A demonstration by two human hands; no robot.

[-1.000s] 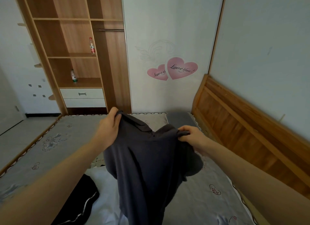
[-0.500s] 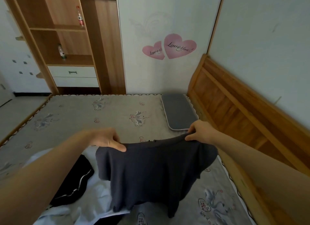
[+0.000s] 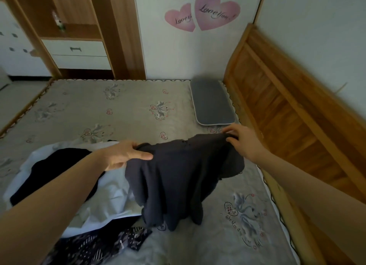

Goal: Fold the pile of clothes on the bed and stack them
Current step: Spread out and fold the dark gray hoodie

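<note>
A dark grey shirt (image 3: 178,177) hangs between my two hands above the bed (image 3: 99,114). My left hand (image 3: 122,156) grips one end of its top edge, thumb stretched over the cloth. My right hand (image 3: 241,140) pinches the other end. The shirt's lower part droops onto the mattress. Under my left arm lies the pile: a pale blue garment (image 3: 107,201), a black garment (image 3: 59,165) on it, and a dark patterned one (image 3: 111,243) at the near edge.
A grey pillow (image 3: 212,104) lies at the bed's far right corner by the wooden headboard (image 3: 287,114). A wooden wardrobe with white drawers (image 3: 77,55) stands beyond the bed's far side. Floor shows at the left.
Both hands have lowered the grey shirt from chest height toward the mattress and spread its top edge wider. My view has tipped down toward the bed.
</note>
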